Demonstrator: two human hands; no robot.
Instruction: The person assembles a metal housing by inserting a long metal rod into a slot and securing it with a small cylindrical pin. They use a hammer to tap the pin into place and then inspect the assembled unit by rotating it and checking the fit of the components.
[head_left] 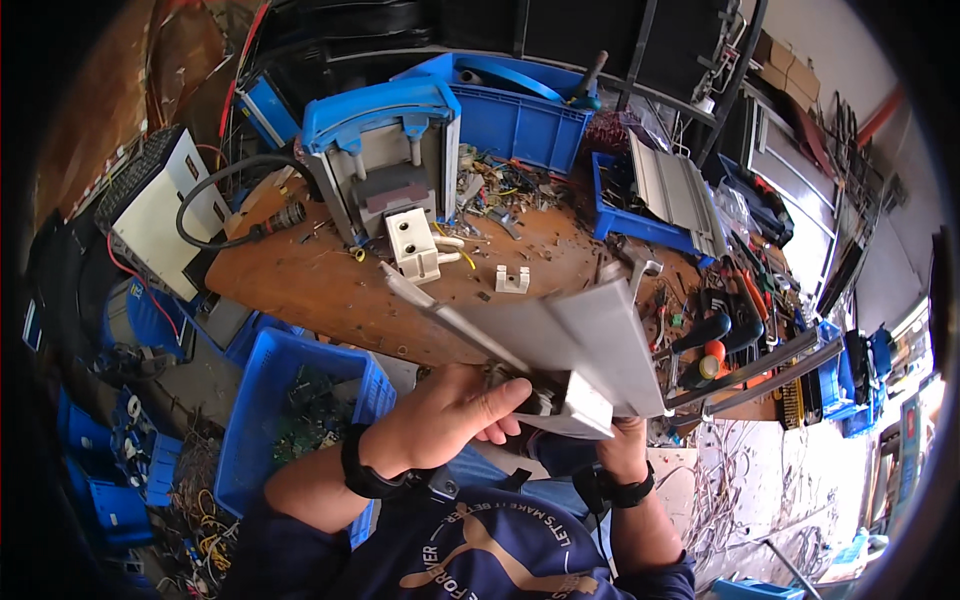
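Note:
I hold a grey-white metal casing (600, 340) over the near edge of the wooden bench (320, 300). It is tilted, with a broad flat panel rising on the right and a long narrow edge reaching to the left. My left hand (440, 410) is closed on its near left end, thumb lying by an opening with small parts inside. Under the near right corner, my right hand (625, 450) grips the casing; its fingers are mostly hidden. Beyond it on the bench sit a cream block with round holes (408, 245) and a small cream bracket (512, 280).
A blue-topped grey unit (380, 120) stands at the back, beside a large blue crate (530, 130). Small scrap lies between them. Hand tools (745, 325) crowd the bench's right end. Below the bench at left, a blue bin (250, 400) holds green circuit boards.

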